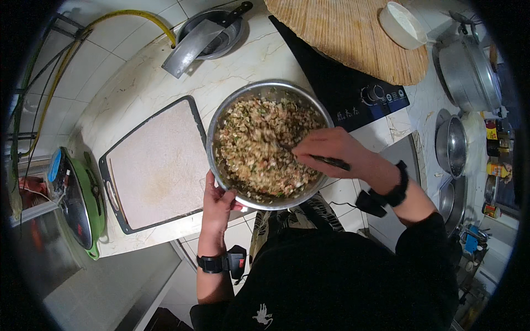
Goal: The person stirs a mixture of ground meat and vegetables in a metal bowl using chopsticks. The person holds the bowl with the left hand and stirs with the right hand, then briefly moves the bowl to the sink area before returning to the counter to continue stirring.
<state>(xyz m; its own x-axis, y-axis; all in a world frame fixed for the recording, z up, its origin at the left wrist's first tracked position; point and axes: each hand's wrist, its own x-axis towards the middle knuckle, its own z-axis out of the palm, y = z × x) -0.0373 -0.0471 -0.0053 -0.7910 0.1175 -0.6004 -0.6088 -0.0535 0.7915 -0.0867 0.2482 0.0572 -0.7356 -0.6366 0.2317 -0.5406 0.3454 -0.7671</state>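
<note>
A large stainless steel bowl (276, 84) holds a finely chopped, moist filling (259, 129) with pale, green and pinkish bits. At its lower left rim, my left hand (218, 198) grips the bowl, thumb against the outer wall. My right hand (334, 150) reaches over the right side, closed round the dark handle of what looks like a spoon (335, 162). The spoon's far end is in the filling, where motion blurs it. Both wrists wear black straps with small devices.
Left of the bowl lies a dark-rimmed cutting board (157, 160). A cleaver (193, 47) rests across a metal basin (229, 38) behind. A black induction cooktop (353, 102), partly under a round woven mat (342, 33) with a white bowl (402, 26), is back right. A green lidded pan (88, 198) stands far left.
</note>
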